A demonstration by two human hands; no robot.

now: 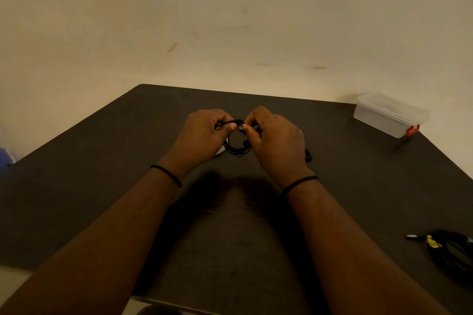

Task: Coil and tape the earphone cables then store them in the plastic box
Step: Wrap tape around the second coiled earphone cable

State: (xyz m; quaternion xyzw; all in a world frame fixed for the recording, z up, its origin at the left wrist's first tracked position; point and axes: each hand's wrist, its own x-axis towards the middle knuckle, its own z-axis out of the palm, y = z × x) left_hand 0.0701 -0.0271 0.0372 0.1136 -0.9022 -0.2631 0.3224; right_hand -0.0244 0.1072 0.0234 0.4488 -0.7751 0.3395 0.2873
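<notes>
Now | left hand (202,133) fingers curled, pinching the top of the black earphone coil (236,147) to keep loops together | right hand (275,135) fingers pinching the same spot, seemingly securing it above the worktop (102,186) | plastic box (389,115) lidded, far right | another tied cable bundle (450,248) near right edge.

A dark brown table (358,186) fills the near scene. Behind it rises a cream wall (230,20) with faint marks. A bluish object (5,157) peeks in at far left.
</notes>
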